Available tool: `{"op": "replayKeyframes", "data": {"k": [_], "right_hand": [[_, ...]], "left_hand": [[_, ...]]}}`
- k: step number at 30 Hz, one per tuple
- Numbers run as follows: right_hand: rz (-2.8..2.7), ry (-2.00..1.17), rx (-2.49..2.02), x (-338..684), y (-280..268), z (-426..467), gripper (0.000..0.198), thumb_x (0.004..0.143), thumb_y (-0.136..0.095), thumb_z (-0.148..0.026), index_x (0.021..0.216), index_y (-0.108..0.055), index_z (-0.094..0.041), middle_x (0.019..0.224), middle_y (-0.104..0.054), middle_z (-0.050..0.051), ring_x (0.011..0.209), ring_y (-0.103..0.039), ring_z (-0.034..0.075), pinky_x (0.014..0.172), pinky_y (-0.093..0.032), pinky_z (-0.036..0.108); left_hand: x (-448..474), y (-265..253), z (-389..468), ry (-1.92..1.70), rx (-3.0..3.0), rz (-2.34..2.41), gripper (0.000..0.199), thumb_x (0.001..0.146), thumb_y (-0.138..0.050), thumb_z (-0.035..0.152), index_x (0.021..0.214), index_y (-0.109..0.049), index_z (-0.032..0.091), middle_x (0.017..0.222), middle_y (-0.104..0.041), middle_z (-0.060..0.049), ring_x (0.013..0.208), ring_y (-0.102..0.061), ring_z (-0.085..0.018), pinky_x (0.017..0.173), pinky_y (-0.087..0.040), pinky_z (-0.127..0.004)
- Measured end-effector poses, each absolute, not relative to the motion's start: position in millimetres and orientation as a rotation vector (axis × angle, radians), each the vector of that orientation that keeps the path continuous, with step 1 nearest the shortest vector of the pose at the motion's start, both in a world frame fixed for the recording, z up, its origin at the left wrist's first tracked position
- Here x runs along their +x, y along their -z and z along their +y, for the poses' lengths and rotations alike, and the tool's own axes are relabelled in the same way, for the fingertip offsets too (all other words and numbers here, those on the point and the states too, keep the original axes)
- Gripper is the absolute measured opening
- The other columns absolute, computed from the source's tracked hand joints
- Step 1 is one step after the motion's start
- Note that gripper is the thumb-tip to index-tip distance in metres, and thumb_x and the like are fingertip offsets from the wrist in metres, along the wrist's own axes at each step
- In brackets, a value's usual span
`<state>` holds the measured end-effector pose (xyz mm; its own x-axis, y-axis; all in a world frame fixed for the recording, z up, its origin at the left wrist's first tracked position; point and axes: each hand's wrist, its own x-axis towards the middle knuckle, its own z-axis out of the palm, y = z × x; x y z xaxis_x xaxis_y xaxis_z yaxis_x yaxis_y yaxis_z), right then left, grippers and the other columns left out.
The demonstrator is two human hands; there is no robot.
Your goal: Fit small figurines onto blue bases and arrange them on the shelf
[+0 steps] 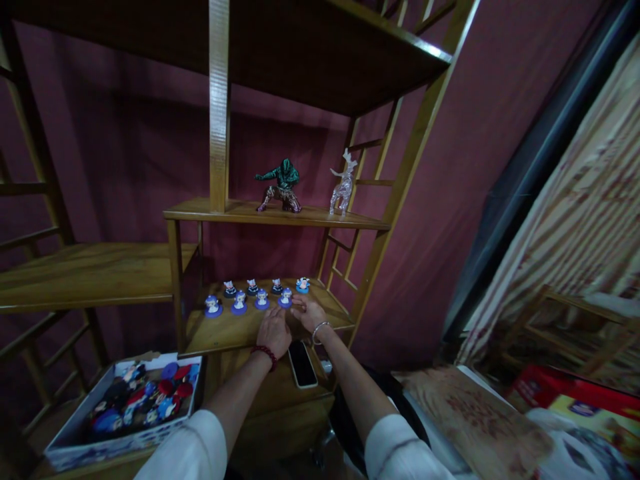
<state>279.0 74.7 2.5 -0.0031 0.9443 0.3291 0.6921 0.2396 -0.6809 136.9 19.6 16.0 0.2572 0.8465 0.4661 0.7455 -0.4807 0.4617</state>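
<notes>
A front row of figurines on round purple bases stands on the low wooden shelf (225, 339). My left hand (274, 331), with a dark red bead bracelet, reaches over the shelf's front part, fingers stretched out just before the rightmost purple-based figurine (285, 297). My right hand (309, 313), wearing a pale bangle, has its fingertips beside that figurine's right edge; whether they touch it is unclear. Neither hand visibly grips anything. Behind stands a row of small figurines on dark bases, among them a dark-based figurine (252, 287), with a blue-based figurine (303, 285) at its right end.
A phone (303, 365) lies below my hands. At lower left, an open box (120, 440) holds many loose figurines. The shelf above bears a green crouching statue (283, 183) and a clear deer figure (343, 187). Wooden posts frame the shelves; a curtain (565, 200) hangs at right.
</notes>
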Motion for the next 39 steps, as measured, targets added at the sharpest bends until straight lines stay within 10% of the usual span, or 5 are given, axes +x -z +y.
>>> {"op": "replayKeyframes", "data": {"k": [39], "right_hand": [[-1.603, -0.315, -1.533, 214.3, -15.4, -32.6, 0.018, 0.074, -0.045, -0.017, 0.086, -0.059, -0.020, 0.082, -0.067, 0.001, 0.073, -0.063, 0.011, 0.068, -0.047, 0.019]], "left_hand": [[103.3, -10.5, -57.9, -1.095, 2.401, 1.353, 0.042, 0.063, -0.036, -0.001, 0.097, -0.057, 0.011, 0.103, -0.059, -0.009, 0.102, -0.047, -0.016, 0.095, -0.033, -0.030]]}}
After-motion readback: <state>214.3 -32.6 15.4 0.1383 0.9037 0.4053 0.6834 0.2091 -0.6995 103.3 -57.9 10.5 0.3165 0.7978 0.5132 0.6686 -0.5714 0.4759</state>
